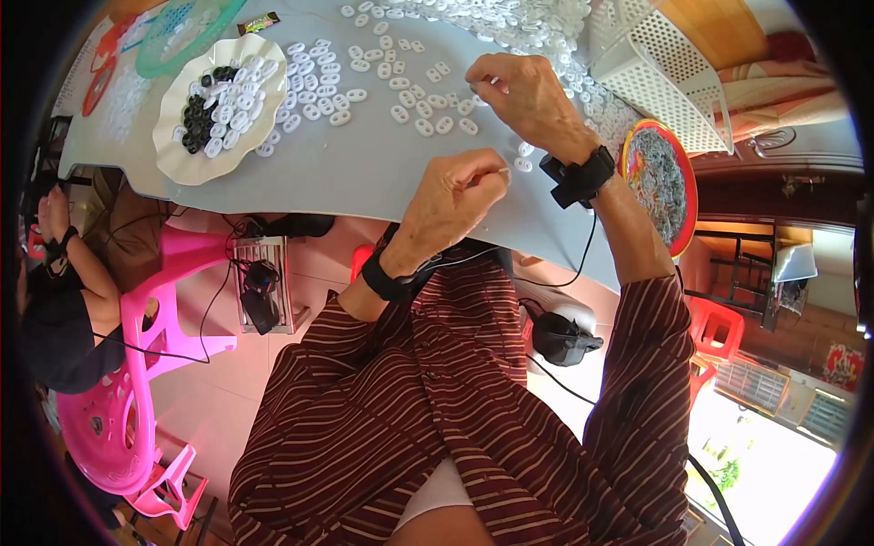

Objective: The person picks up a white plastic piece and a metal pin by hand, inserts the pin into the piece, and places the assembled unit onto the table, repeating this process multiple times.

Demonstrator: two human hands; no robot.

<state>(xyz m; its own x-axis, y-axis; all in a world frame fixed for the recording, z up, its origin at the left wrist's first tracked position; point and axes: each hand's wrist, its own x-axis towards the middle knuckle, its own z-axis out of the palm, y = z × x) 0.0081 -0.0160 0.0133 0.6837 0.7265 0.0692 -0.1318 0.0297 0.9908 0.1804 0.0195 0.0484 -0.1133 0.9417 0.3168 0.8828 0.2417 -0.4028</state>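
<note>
My left hand (448, 205) is closed in a pinch just above the table's near edge; whatever its fingertips hold is too small to make out. Farther forward and to the right, my right hand (530, 102) hovers over the table with thumb and fingers drawn together, and its contents are hidden. Small white oval pieces with two holes (424, 107) lie scattered left of the right hand. A cream scalloped plate (173, 107) at the left bears white pieces (238, 107) and black pieces (194, 123).
Clear plastic pieces (519, 23) are heaped at the far side of the grey table (364, 173). A red-rimmed round tray (689, 196) of grey bits and a white perforated basket (669, 64) stand right. Another person (68, 300) sits left near a pink chair (137, 391). Cables hang below.
</note>
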